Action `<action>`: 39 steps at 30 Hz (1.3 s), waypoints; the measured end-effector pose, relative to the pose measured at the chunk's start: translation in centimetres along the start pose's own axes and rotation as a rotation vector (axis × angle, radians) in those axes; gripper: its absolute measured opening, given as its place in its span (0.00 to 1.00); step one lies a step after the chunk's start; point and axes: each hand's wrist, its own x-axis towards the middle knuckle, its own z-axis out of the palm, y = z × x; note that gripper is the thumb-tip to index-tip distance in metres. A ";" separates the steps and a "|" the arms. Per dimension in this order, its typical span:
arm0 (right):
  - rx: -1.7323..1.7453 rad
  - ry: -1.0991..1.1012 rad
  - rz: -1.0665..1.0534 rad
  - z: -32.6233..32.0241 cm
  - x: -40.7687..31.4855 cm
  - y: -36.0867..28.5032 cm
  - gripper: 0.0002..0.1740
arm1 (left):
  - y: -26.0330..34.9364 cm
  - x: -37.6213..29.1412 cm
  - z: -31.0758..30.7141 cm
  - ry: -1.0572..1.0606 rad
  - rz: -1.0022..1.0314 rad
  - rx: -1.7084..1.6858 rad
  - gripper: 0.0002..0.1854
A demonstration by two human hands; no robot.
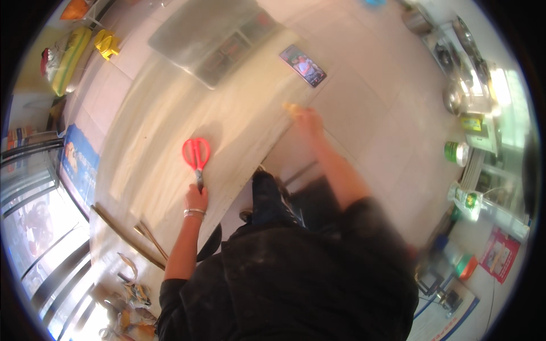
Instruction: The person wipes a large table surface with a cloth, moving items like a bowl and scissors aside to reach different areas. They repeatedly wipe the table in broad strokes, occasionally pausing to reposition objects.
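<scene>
A pair of scissors with red handles (196, 154) points its handles away from me over the pale table (239, 123). My left hand (196, 198) is closed around the blade end of the scissors. My right hand (308, 121), blurred, is at the table's right edge with a small yellowish piece (292, 109) at its fingertips; what the piece is cannot be told. A smartphone with a lit screen (303, 66) lies beyond my right hand. Part of the scissors' blades is hidden by my left hand.
A grey, blurred tray-like object (213, 42) is at the table's far side. Thin sticks (151, 239) and a long dark rod (123, 234) lie left of my left forearm, near a cluttered pile (132, 315). Pans and jars line the right side. A yellow stool (106, 43) stands far left.
</scene>
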 end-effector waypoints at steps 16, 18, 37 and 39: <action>-0.342 -0.495 0.275 -8.4 14.5 2.5 0.33 | -5.5 -3.6 1.1 0.062 -0.210 -0.103 0.19; -0.395 -0.569 0.305 -7.6 15.5 2.7 0.37 | -5.5 -3.6 1.2 0.061 -0.216 -0.102 0.19; -0.340 -0.777 0.113 -2.3 1.1 -12.0 0.31 | -5.2 -3.6 0.6 0.041 -0.270 -0.130 0.25; -0.215 -0.938 0.107 -0.6 -0.6 -12.0 0.30 | -5.5 -3.4 0.8 0.033 -0.263 -0.133 0.25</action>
